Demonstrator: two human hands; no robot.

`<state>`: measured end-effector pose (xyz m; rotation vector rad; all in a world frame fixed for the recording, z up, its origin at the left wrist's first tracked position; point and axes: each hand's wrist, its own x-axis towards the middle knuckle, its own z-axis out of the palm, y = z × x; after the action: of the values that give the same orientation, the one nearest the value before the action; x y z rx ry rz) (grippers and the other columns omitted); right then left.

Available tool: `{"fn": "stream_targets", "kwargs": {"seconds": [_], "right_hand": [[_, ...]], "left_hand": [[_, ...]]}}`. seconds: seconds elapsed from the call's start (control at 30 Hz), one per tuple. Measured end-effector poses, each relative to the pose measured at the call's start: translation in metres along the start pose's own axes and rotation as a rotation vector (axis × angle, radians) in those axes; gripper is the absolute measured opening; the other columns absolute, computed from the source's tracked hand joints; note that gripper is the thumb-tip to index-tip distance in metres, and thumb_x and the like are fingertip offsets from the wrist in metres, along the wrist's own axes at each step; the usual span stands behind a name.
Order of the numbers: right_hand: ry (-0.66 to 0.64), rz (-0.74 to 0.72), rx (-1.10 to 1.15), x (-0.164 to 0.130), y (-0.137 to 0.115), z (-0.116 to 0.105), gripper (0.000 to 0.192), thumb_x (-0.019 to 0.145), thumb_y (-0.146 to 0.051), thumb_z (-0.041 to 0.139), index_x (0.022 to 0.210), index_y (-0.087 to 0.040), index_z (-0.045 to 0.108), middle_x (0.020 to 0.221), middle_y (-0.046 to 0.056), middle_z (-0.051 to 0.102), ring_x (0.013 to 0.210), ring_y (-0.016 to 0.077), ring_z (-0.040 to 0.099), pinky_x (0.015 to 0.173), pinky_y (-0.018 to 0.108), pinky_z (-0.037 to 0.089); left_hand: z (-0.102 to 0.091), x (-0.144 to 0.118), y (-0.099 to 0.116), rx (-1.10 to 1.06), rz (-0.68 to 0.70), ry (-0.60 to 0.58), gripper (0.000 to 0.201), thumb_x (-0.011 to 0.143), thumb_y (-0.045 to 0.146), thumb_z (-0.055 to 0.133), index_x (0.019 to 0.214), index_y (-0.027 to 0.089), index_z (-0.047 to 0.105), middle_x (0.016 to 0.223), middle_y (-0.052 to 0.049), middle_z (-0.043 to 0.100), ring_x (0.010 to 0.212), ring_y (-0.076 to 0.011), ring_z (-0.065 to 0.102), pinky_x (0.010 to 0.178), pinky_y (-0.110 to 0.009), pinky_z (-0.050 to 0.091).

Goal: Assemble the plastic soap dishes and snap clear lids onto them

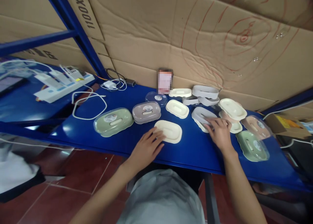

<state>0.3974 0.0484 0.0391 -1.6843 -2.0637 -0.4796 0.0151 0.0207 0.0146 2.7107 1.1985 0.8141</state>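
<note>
My left hand (pixel 146 147) rests flat on the blue table (pixel 122 139), its fingertips touching the near edge of a cream oval soap-dish tray (pixel 170 131). My right hand (pixel 220 131) lies palm down with its fingers on a white oval tray (pixel 201 114). Neither hand grips anything. To the left stand a closed green soap box (pixel 112 121) and a closed grey-pink one (pixel 146 112), both with clear lids. Another cream tray (pixel 177 108) lies behind, and a clear lid (pixel 156 97) farther back.
At the right lie a green box part (pixel 251 145), a pink one (pixel 255 125) and stacked cream and white trays (pixel 232 109) (pixel 204 91). A white cable (pixel 89 104) and power strip (pixel 63 85) lie at the left. Cardboard (pixel 195 38) backs the table; a blue post (pixel 75 28) rises left.
</note>
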Motion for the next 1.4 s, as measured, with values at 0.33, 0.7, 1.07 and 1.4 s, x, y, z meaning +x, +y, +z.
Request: {"fn": "stream_targets", "kwargs": {"seconds": [0.33,0.7,1.07,1.4], "right_hand": [[-0.139,-0.257,0.364,-0.057,-0.121,-0.020,0.032,0.107,-0.022,0.061,0.139,-0.025,0.067,0.133,0.008,0.075,0.131,0.0256,0.067,0.120,0.050,0.040],[-0.181,-0.328,0.488,0.008,-0.103,-0.015,0.038,0.112,-0.022,0.047,0.145,-0.028,0.065,0.145,0.005,0.071,0.138,0.0241,0.064,0.118,0.049,0.046],[-0.399,-0.407,0.284,0.181,-0.155,0.096,0.052,0.098,-0.017,0.071,0.148,-0.016,0.060,0.151,0.022,0.060,0.142,0.0371,0.056,0.117,0.058,0.045],[-0.334,-0.361,0.482,0.168,-0.144,0.083,0.047,0.109,-0.034,0.055,0.154,-0.021,0.053,0.147,0.016,0.059,0.135,0.0265,0.061,0.117,0.046,0.050]], "left_hand": [[0.016,-0.003,0.015,-0.155,-0.027,0.105,0.054,0.102,0.032,0.072,0.153,0.028,0.056,0.163,-0.017,0.048,0.149,-0.0352,0.052,0.115,-0.055,0.056],[0.014,0.002,0.015,-0.167,0.048,0.006,0.029,0.104,0.030,0.069,0.132,0.022,0.070,0.151,-0.011,0.063,0.155,-0.0343,0.045,0.125,-0.058,0.050],[0.015,-0.001,0.016,-0.116,0.055,0.001,0.030,0.105,0.035,0.066,0.132,0.020,0.070,0.151,-0.013,0.062,0.155,-0.0378,0.045,0.119,-0.058,0.056],[0.015,-0.004,0.013,-0.268,-0.021,0.024,0.039,0.100,0.030,0.073,0.138,0.023,0.065,0.158,-0.015,0.054,0.156,-0.0346,0.045,0.124,-0.055,0.052]]}}
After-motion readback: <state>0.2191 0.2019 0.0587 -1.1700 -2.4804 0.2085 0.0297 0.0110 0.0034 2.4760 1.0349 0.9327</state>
